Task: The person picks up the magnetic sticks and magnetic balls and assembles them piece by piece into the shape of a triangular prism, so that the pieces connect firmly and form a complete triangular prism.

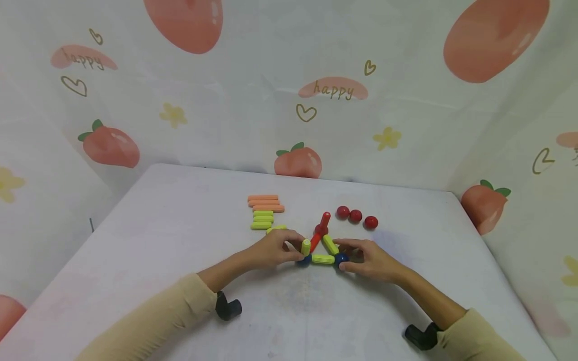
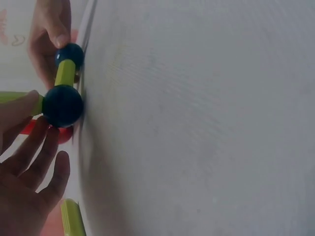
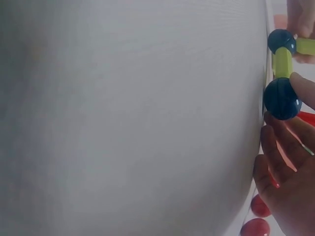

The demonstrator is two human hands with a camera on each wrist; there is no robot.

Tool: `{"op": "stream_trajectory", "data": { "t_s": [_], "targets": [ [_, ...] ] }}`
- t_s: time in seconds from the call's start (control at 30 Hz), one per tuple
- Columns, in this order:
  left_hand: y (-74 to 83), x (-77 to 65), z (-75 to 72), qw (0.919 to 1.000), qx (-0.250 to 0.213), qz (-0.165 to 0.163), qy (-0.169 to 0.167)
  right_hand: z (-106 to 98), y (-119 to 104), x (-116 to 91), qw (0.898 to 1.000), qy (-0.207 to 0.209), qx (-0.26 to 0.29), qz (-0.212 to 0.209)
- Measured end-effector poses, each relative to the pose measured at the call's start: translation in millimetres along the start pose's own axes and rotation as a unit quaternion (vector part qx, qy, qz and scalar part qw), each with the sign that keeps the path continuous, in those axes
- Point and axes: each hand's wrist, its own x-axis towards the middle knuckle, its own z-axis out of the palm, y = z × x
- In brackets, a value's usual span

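A triangle of rods and balls lies on the table. My left hand (image 1: 274, 248) pinches an upright yellow-green rod (image 1: 306, 247) just above the left blue ball (image 2: 63, 106), with other fingertips near that ball. My right hand (image 1: 371, 258) holds the right blue ball (image 3: 282, 99) between thumb and fingers. One yellow-green rod (image 1: 323, 259) joins the two blue balls. Another yellow-green rod (image 1: 330, 244) and a red rod (image 1: 314, 243) run back to a red ball (image 1: 321, 230), from which a second red rod (image 1: 325, 219) stands up.
Behind the left hand lie several yellow-green rods (image 1: 263, 219), one partly hidden by it. Orange rods (image 1: 266, 203) are stacked side by side beyond them. Three loose red balls (image 1: 355, 216) sit at the back right. A printed cloth (image 1: 244, 125) hangs behind the white table (image 1: 189, 210).
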Motion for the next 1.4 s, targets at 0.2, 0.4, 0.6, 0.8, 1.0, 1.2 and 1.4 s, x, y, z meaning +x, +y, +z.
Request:
{"op": "stream_trajectory", "data": {
  "t_s": [0.2, 0.4, 0.6, 0.8, 1.0, 1.2, 1.4],
  "targets": [
    [-4.4, 1.2, -0.4, 0.9988, 0.011, -0.036, -0.03, -2.8, -3.0, 0.8, 0.998, 0.05, -0.022, -0.008],
    [-8.7, 4.2, -2.9, 0.9983, 0.011, -0.035, -0.046, -18.5, 5.4, 5.8, 0.968, 0.235, -0.089, -0.002],
    [-11.2, 5.6, -3.3, 0.9981, -0.002, -0.038, -0.049, -39.2, 20.4, 10.3, 0.955, 0.233, -0.135, 0.126],
    [-11.8, 6.5, -3.3, 0.9979, -0.011, -0.043, -0.048, -45.1, 26.7, 14.1, 0.957, 0.203, -0.12, 0.168],
    [-10.8, 7.1, -3.8, 0.9979, -0.015, -0.04, -0.049, -45.9, 18.2, 21.4, 0.949, 0.256, -0.116, 0.138],
    [-10.7, 7.1, -3.7, 0.9978, -0.012, -0.042, -0.05, -40.5, -8.6, 35.0, 0.958, 0.278, -0.066, 0.033],
    [-11.7, 7.2, -3.2, 0.9979, -0.012, -0.038, -0.051, -29.1, -34.4, 45.0, 0.977, 0.206, -0.002, -0.053]
  ]
}}
